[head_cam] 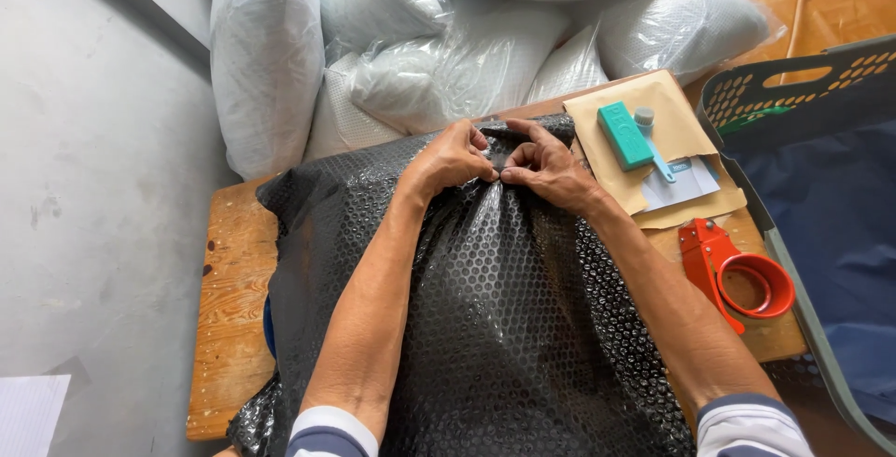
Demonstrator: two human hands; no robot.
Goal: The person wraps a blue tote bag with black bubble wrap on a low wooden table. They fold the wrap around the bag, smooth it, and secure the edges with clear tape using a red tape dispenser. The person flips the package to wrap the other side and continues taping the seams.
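Note:
A large bundle wrapped in black bubble wrap [485, 326] lies across a wooden table [229, 308] in front of me. My left hand [453, 158] and my right hand [546, 168] meet at the far top edge of the bundle. Both pinch the black bubble wrap together between fingers and thumbs, so it puckers into folds below them. What is inside the wrap is hidden.
An orange tape dispenser [737, 275] lies at the table's right edge. Brown envelopes [607, 121] hold a teal block [623, 135], a small brush [653, 144] and a card [686, 182]. Clear-wrapped white pillows [448, 37] pile up behind. A dark plastic basket [803, 84] stands at right.

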